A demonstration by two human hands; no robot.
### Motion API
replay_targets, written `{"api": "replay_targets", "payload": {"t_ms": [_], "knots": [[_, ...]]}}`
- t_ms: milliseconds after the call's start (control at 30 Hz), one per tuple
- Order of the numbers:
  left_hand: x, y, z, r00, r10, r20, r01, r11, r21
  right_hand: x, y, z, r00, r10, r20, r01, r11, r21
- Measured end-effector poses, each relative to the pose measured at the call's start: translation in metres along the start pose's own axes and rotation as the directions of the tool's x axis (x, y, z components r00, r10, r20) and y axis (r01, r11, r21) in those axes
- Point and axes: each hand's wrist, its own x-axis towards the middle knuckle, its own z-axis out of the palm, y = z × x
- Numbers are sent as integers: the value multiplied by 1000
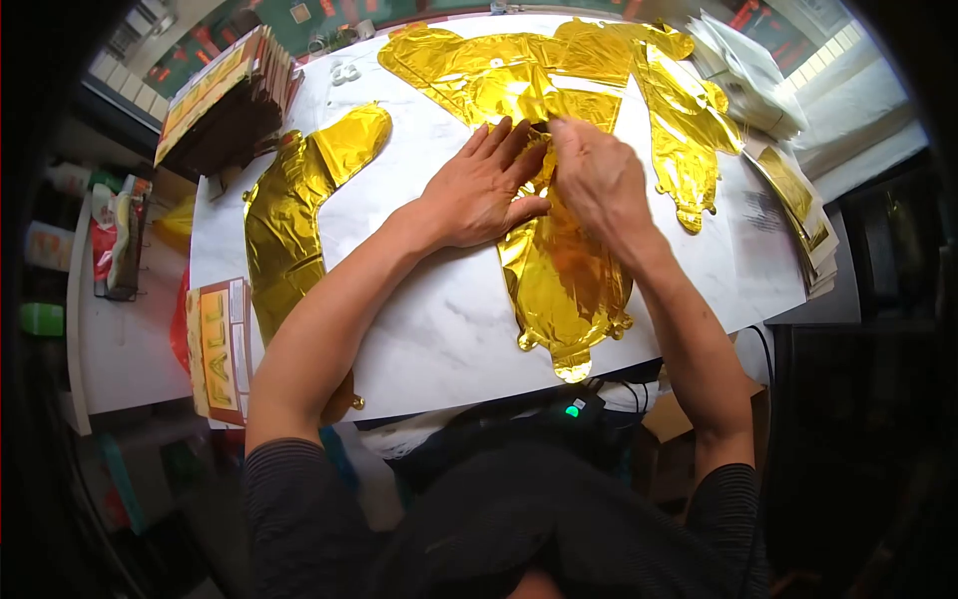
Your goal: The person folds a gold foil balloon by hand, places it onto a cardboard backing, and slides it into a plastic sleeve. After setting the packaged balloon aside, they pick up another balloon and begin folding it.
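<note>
A large gold foil piece (569,290) lies flat on the white marbled table, its rounded end with small tabs towards the front edge. My left hand (487,188) rests with spread fingers at its left side, fingertips on the foil. Against its upper part, just right of my left fingertips, is my right hand (602,178), with its fingers curled closed; whatever they hold is hidden. More gold foil (499,75) spreads out beyond both hands. A bent gold foil piece (289,215) lies to the left, partly under my left forearm.
Stacked cards or packets (225,95) stand at the back left. A box marked FALL (222,349) sits at the left edge. Another gold foil piece (684,130) lies at the right, near white plastic bags (748,75) and a pile of packets (803,220).
</note>
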Motion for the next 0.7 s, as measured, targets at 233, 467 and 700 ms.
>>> {"api": "replay_targets", "payload": {"t_ms": [233,467,700], "knots": [[3,-3,-4,995,95,7,-94,991,-94,-11,11,32,969,-226,98,234,968,-87],[4,5,-14,991,128,-37,-131,984,-122,5,59,-45,976,-182,120,162,973,161],[4,2,-11,994,106,-12,-106,986,-129,-14,83,-24,867,-414,278,397,910,117]]}}
